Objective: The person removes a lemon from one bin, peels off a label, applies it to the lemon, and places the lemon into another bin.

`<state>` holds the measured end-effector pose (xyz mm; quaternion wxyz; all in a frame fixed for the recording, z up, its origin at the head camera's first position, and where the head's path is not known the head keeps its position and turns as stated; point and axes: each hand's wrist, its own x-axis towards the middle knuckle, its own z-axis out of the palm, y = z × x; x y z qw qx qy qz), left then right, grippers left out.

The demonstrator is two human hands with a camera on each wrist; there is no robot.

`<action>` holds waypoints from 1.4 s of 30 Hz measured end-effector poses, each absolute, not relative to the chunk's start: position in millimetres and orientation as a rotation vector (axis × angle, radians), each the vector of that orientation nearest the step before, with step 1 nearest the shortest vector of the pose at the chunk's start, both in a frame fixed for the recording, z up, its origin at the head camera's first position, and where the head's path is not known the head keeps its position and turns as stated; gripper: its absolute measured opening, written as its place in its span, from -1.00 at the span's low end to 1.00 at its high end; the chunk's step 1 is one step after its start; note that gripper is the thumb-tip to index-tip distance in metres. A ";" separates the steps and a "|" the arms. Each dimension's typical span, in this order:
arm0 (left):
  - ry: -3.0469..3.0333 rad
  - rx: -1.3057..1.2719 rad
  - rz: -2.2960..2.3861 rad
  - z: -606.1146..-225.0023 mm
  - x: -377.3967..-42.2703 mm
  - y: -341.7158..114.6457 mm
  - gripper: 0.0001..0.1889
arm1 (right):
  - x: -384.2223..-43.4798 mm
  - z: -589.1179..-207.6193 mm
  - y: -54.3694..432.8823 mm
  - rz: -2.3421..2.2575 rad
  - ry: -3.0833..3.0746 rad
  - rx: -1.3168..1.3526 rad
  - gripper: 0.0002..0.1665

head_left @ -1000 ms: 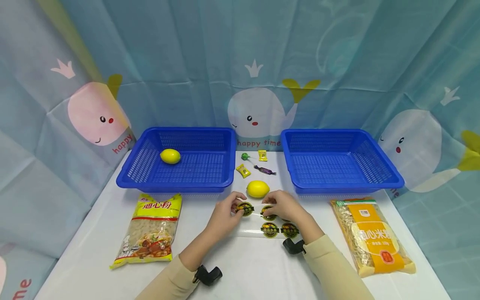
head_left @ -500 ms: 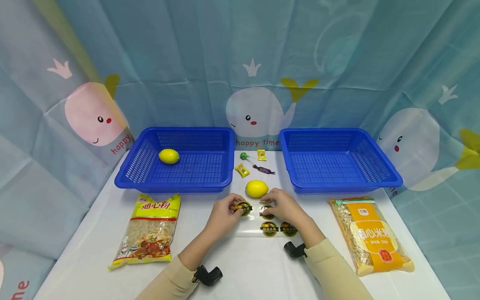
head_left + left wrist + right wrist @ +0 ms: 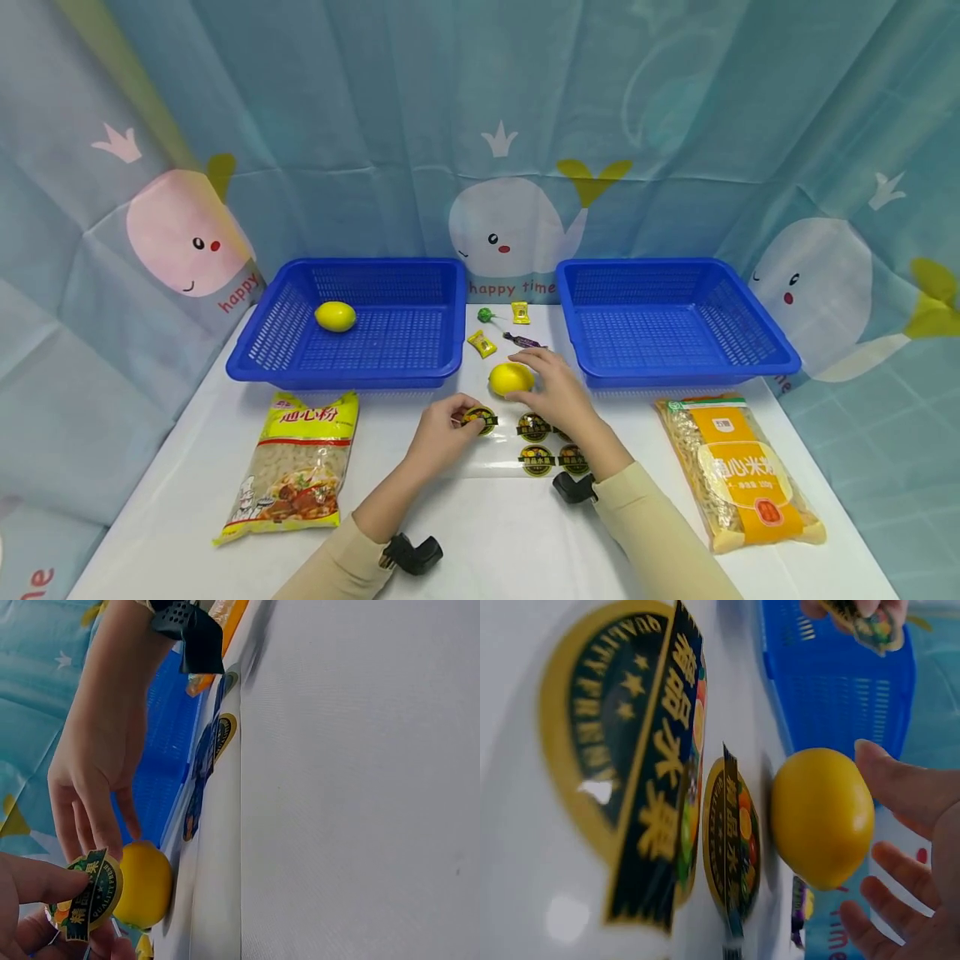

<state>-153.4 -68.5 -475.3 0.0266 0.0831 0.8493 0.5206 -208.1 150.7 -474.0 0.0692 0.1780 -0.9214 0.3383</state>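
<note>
My left hand [image 3: 437, 435] pinches a round black-and-gold fruit sticker [image 3: 482, 418] between thumb and finger, above the left part of the sticker sheet [image 3: 491, 460]. The left wrist view gives its printed face [image 3: 97, 896] up close. Just beyond the sheet lies a yellow lemon [image 3: 509, 380]. My right hand [image 3: 561, 398] is spread around the lemon's right side. In the right wrist view the thumb [image 3: 885, 769] is close by the lemon [image 3: 821, 817], and the other fingers stand apart from it. Several stickers [image 3: 536, 460] remain on the sheet's right part.
A blue basket [image 3: 345, 383] at the back left holds another lemon [image 3: 335, 317]; a second blue basket [image 3: 690, 375] stands back right. Candies [image 3: 482, 343] and a green lollipop [image 3: 485, 315] lie between them. Pasta bags flank the hands, one left [image 3: 296, 467], one right [image 3: 742, 475].
My right hand has left the sticker sheet and moved forward to the lemon, its fingers spreading. My left hand still pinches the sticker, nearly in place. The head view has shifted slightly.
</note>
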 end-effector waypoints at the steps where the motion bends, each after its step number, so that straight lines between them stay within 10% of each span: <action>1: 2.620 0.255 1.613 -475.0 -153.7 -68.6 -0.88 | -210.7 -474.8 148.7 1.014 -2.790 0.536 -0.31; 42: 2.353 0.221 1.819 -456.7 -155.0 -56.7 -0.77 | -155.8 -471.5 152.5 2.147 -2.611 0.401 -0.33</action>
